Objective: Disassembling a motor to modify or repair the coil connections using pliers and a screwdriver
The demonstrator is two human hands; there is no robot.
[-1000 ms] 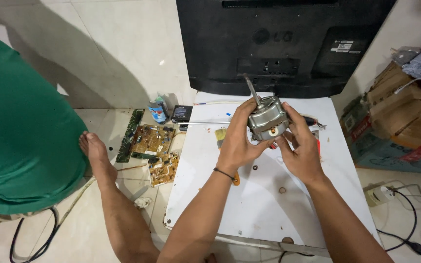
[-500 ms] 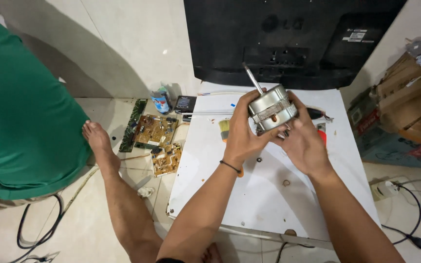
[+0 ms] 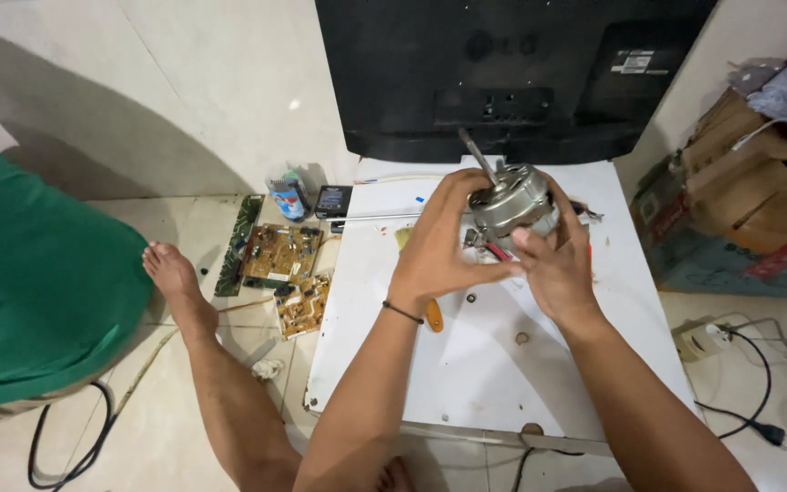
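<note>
Now both hands grip the silver motor [image 3: 509, 202], left hand [image 3: 442, 244] and right hand [image 3: 556, 260] wrapped around it, shaft tilted up toward the far black television [image 3: 512, 73]. It hangs above the white bench [image 3: 503, 364]; circuit boards [image 3: 281, 255] lie left on the floor.

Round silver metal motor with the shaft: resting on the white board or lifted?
Lifted. The round silver metal motor is clasped between left hand and right hand above the white board, shaft tilted up-left.
</note>
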